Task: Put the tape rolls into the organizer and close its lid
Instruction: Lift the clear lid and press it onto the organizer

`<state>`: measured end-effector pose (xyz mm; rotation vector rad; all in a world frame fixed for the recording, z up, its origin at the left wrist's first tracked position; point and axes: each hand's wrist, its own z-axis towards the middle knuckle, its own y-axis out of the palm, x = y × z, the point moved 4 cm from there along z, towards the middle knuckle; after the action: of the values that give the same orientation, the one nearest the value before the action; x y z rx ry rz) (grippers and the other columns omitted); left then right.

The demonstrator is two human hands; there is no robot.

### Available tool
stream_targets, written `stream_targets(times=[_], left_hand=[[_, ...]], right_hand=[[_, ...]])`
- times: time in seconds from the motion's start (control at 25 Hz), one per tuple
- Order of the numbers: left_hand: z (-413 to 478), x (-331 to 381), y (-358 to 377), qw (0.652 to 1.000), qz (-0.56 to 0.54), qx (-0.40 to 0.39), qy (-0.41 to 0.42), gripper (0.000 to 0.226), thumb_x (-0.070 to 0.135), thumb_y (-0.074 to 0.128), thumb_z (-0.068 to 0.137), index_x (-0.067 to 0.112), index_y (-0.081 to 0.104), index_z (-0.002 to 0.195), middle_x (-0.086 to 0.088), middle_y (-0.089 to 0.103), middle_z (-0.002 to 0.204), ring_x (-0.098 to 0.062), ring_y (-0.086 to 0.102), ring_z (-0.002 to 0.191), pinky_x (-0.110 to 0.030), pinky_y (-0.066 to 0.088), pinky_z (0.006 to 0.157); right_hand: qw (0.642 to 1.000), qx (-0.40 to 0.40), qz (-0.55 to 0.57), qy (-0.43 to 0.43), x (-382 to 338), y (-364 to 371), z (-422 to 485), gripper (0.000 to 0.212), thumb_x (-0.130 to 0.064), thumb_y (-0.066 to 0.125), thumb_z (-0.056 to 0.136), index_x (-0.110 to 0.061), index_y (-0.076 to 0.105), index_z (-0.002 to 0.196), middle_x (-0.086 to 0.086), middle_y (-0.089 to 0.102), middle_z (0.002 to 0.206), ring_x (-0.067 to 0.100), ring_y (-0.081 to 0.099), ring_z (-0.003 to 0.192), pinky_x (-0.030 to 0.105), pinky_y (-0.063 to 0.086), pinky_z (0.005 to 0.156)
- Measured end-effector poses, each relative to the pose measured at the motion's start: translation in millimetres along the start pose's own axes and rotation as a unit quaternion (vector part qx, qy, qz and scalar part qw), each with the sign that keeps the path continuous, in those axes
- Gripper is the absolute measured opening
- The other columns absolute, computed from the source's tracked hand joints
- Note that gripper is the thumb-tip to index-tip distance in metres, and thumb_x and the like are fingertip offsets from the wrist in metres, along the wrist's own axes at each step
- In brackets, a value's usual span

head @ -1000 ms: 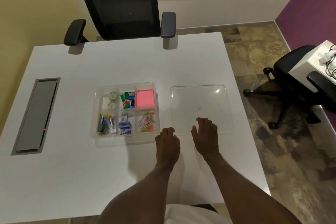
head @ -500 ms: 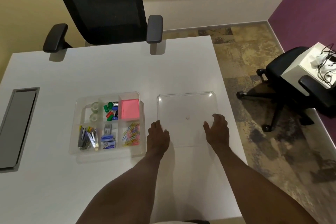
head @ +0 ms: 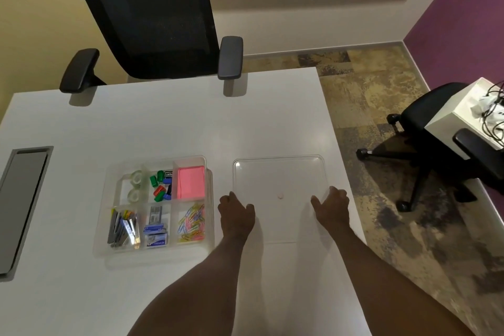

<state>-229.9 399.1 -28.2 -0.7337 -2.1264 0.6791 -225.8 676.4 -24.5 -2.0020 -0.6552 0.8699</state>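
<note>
Two tape rolls (head: 135, 185) already sit in the organizer (head: 154, 203), one behind the other in its far-left compartment, so the first part of the task looks done. No other roll shows on the desk (head: 163, 123). What is left is the lid (head: 278, 174): it lies flat on the desk just to the right of the organizer, near the desk's right edge, and the organizer stands open.

The left hand (head: 236, 215) rests at the lid's near-left edge and the right hand (head: 332, 209) at its right edge, fingers spread and laid flat. Whether they have begun to pinch the clear plastic I cannot tell, since the rim is nearly invisible under them; it reads as the start of lifting the lid.

Counted: one organizer with six compartments, one lid, two tape rolls. The other compartments hold a pink pad of sticky notes (head: 191, 181), a handful of green, red and blue clips (head: 161, 185), a heap of coloured paper clips (head: 192, 222), small boxes that may be staples (head: 155, 229), and a bundle of pens (head: 122, 229). Further out, a grey cable hatch (head: 23, 204) is set near the desk's left edge.
</note>
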Motion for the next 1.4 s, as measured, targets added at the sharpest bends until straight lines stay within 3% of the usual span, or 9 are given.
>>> stream_targets(times=[0.16, 0.36, 0.52, 0.68, 0.84, 1.0, 1.08, 1.24, 1.4], left_hand=[[4, -3, -6, 0.989, -0.115, 0.031, -0.083, 0.059, 0.027, 0.063, 0.098, -0.001, 0.051, 0.149, -0.026, 0.053, 0.144, -0.043, 0.051, 0.138, -0.052, 0.050, 0.113], [-13, 4, -21, 0.965, -0.240, 0.105, -0.020, 0.037, 0.010, 0.061, 0.101, 0.002, 0.061, 0.137, -0.016, 0.062, 0.119, -0.031, 0.063, 0.112, -0.047, 0.054, 0.105], [-28, 17, -46, 0.945, -0.297, 0.136, 0.017, 0.025, 0.004, 0.053, 0.103, 0.006, 0.062, 0.127, 0.000, 0.060, 0.077, -0.023, 0.058, 0.077, -0.038, 0.050, 0.080], [-29, 25, -95, 0.930, -0.342, 0.117, 0.063, 0.028, -0.001, 0.048, 0.105, 0.004, 0.065, 0.126, -0.020, 0.076, 0.102, -0.035, 0.071, 0.090, -0.042, 0.059, 0.084], [-22, 23, -167, 0.909, -0.389, 0.112, 0.096, 0.025, -0.004, 0.048, 0.102, -0.001, 0.071, 0.114, -0.019, 0.077, 0.098, -0.029, 0.068, 0.080, -0.023, 0.057, 0.059], [-18, -1, -251, 0.918, -0.329, 0.172, 0.142, 0.021, 0.013, 0.064, 0.102, 0.005, 0.080, 0.113, -0.013, 0.082, 0.104, -0.024, 0.072, 0.098, -0.033, 0.057, 0.095], [-18, -20, -292, 0.908, -0.326, 0.211, 0.160, 0.024, 0.018, 0.068, 0.101, 0.002, 0.081, 0.115, -0.015, 0.081, 0.111, -0.025, 0.072, 0.105, -0.036, 0.054, 0.104], [-10, -61, -357, 0.890, -0.384, 0.191, 0.156, 0.027, 0.020, 0.066, 0.102, 0.004, 0.079, 0.120, -0.015, 0.078, 0.095, -0.020, 0.069, 0.077, -0.033, 0.059, 0.078], [7, -105, -399, 0.857, -0.497, 0.107, 0.082, 0.026, 0.015, 0.061, 0.097, 0.001, 0.077, 0.111, -0.021, 0.078, 0.102, -0.028, 0.074, 0.084, -0.031, 0.059, 0.071]], right_hand=[[0.997, 0.030, 0.054, 0.041, 1, -5, -1, 0.064, -0.039, 0.068, 0.091, 0.000, 0.049, 0.138, 0.025, 0.047, 0.135, 0.043, 0.046, 0.129, 0.050, 0.045, 0.103], [0.981, 0.114, 0.153, 0.046, -3, -23, -17, 0.044, -0.032, 0.064, 0.095, -0.001, 0.057, 0.125, 0.025, 0.055, 0.128, 0.041, 0.059, 0.114, 0.045, 0.051, 0.093], [0.971, 0.148, 0.185, 0.038, -22, -36, -38, 0.040, -0.032, 0.057, 0.099, -0.003, 0.054, 0.127, 0.022, 0.062, 0.124, 0.040, 0.062, 0.112, 0.045, 0.052, 0.092], [0.963, 0.200, 0.181, -0.003, -52, -55, -60, 0.038, -0.027, 0.048, 0.103, 0.000, 0.054, 0.130, 0.024, 0.060, 0.130, 0.041, 0.060, 0.119, 0.048, 0.050, 0.097], [0.954, 0.226, 0.185, -0.061, -105, -79, -75, 0.025, -0.016, 0.043, 0.104, 0.000, 0.057, 0.116, 0.022, 0.064, 0.116, 0.040, 0.062, 0.107, 0.045, 0.050, 0.087], [0.942, 0.231, 0.204, -0.132, -167, -91, -102, 0.020, -0.011, 0.039, 0.103, -0.006, 0.058, 0.101, 0.015, 0.068, 0.096, 0.036, 0.064, 0.089, 0.039, 0.049, 0.073], [0.935, 0.217, 0.222, -0.169, -198, -88, -121, 0.021, -0.009, 0.038, 0.102, -0.008, 0.058, 0.098, 0.013, 0.069, 0.092, 0.032, 0.065, 0.085, 0.033, 0.047, 0.071], [0.914, 0.245, 0.228, -0.231, -258, -79, -162, 0.020, -0.009, 0.047, 0.102, -0.002, 0.066, 0.102, 0.019, 0.066, 0.100, 0.031, 0.064, 0.091, 0.025, 0.043, 0.076], [0.892, 0.152, 0.342, -0.254, -294, -60, -185, 0.019, -0.004, 0.053, 0.101, 0.003, 0.069, 0.107, 0.026, 0.064, 0.110, 0.038, 0.072, 0.082, 0.040, 0.061, 0.078]])
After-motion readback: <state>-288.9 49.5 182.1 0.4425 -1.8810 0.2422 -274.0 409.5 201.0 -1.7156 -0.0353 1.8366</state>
